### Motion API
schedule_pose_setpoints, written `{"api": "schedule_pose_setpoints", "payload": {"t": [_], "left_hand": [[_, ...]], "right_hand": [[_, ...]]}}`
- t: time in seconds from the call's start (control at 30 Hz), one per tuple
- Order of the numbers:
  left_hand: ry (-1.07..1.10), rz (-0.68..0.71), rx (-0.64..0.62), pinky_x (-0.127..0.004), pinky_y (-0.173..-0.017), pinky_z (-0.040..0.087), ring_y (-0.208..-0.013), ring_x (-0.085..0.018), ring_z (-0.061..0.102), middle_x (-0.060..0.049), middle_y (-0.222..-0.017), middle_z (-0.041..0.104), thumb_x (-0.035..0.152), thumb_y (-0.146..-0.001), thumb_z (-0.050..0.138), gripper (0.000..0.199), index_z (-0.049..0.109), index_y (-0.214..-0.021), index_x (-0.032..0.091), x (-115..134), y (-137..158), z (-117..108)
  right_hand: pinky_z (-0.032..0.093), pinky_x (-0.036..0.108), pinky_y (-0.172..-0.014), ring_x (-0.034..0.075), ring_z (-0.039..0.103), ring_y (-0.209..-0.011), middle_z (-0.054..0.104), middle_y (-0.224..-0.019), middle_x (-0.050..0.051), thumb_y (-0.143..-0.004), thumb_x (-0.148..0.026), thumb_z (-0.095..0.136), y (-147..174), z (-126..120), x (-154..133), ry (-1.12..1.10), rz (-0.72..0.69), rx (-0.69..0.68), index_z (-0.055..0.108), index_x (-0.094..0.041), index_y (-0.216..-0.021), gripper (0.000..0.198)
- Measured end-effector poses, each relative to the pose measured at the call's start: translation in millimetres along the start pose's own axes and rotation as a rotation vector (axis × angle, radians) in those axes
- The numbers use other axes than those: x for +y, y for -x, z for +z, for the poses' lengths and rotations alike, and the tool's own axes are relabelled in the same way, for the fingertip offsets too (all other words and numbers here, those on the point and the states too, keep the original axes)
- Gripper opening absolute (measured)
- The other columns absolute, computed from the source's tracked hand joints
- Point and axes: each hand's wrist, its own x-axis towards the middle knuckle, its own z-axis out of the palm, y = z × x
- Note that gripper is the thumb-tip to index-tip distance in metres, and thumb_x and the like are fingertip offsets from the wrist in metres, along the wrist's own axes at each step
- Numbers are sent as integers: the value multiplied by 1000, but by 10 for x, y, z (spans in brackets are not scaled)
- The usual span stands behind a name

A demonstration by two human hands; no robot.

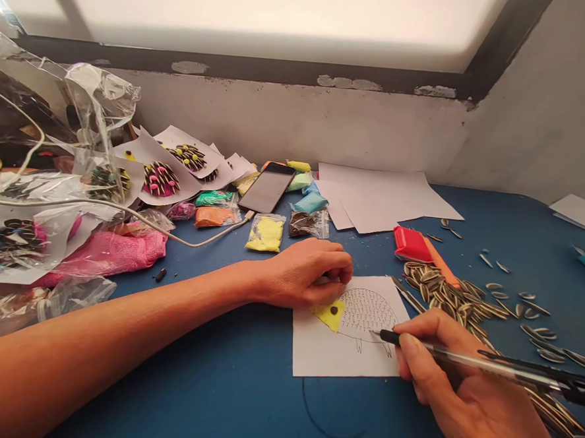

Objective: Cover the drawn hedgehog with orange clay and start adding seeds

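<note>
A white sheet of paper (pixel 323 360) lies on the blue table. It bears an ink drawing of a rounded animal (pixel 369 313), filled with small marks, with thin legs below. Its pointed head is yellow clay (pixel 330 316) with a dark dot for an eye. My right hand (pixel 454 381) grips a black-and-clear pen (pixel 443 354); the pen tip is at the lower part of the outlined body. My left hand (pixel 313 273), loosely closed with curled fingers, rests over the sheet's upper left corner beside the yellow head. Nothing shows in it.
Sunflower seeds (pixel 446 298) lie heaped and scattered at right, by a red packet (pixel 412 245). Behind my left hand are bagged clay (pixel 265 232), a phone (pixel 267 188) with a white cable (pixel 196 243), and blank sheets (pixel 383 195). Seed-covered artworks (pixel 161 179) and plastic wrapping crowd the left.
</note>
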Motion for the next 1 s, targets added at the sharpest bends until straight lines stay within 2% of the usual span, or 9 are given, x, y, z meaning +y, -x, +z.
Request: {"api": "schedule_pose_setpoints", "payload": {"t": [0.17, 0.37, 0.53, 0.77, 1.0], "left_hand": [[2, 12, 1, -26, -69, 38, -72, -12, 48, -1, -81, 57, 11, -82, 55, 7, 59, -87, 15, 3, -4, -4], [-10, 1, -10, -26, -69, 39, -73, -12, 49, -2, -82, 57, 12, -82, 55, 7, 59, -87, 16, -5, -11, -3], [-5, 14, 2, -26, -69, 39, -73, -12, 49, -1, -81, 57, 12, -82, 56, 7, 59, -86, 16, -11, -8, 1], [-18, 11, -6, -26, -70, 40, -73, -12, 49, -1, -82, 57, 13, -83, 55, 6, 58, -86, 16, -6, -2, -4], [0, 15, 1, -26, -70, 39, -72, -12, 48, -1, -82, 57, 12, -83, 56, 6, 59, -87, 15, -7, 1, -8]], "right_hand": [[36, 22, -35, 10, 48, -38, 51, -52, -6, -95, -43, 45, -13, -29, -13, -30, -56, -1, 56, -27, -78, 26], [36, 21, -32, 11, 46, -38, 49, -51, -6, -94, -45, 46, -5, -29, -2, -73, 50, 40, 56, -27, -75, 28], [36, 22, -32, 12, 45, -37, 49, -50, -5, -91, -47, 47, -13, -9, -4, -64, 76, 30, 59, -27, -77, 28], [38, 25, -39, 15, 50, -45, 47, -51, -3, -87, -54, 48, 35, 36, 7, 40, 100, 186, 62, -26, -78, 32], [38, 25, -37, 14, 48, -41, 48, -50, -4, -89, -51, 48, 33, 26, 17, 65, 48, 116, 61, -26, -78, 30]]}}
